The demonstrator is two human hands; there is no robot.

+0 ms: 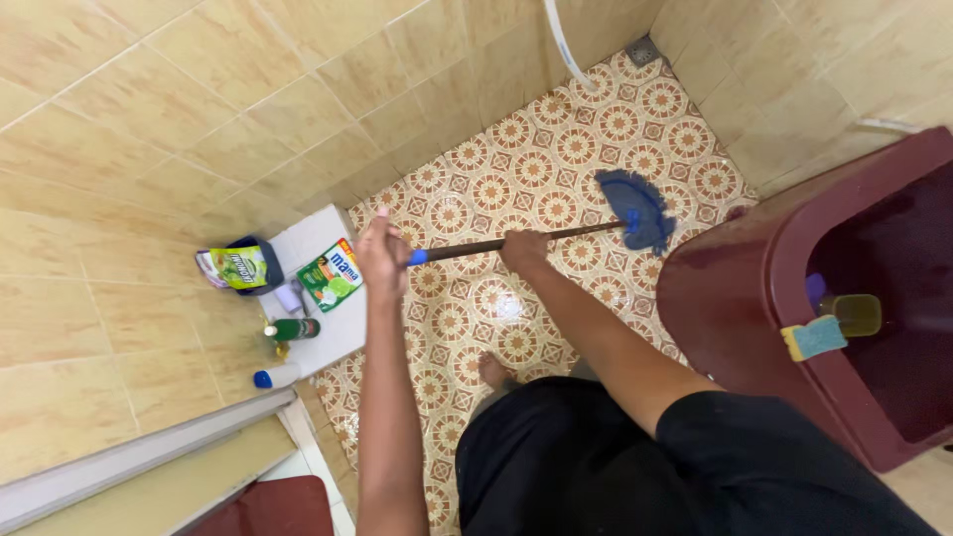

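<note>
I hold a mop with a dark handle [556, 236] and a blue string head [635, 206] that rests on the patterned floor tiles [556, 149]. My left hand [383, 260] is shut around the handle's near end, by its blue cap. My right hand [522, 248] grips the handle further along, about halfway toward the mop head. My bare foot [493, 370] stands on the tiles below the handle.
A large maroon tub [754, 288] stands at the right, with a blue-and-yellow sponge [814, 337] on its rim. A white ledge [333, 333] at the left wall carries green pouches and bottles. A white hose [566, 45] and a floor drain [642, 50] are at the far end.
</note>
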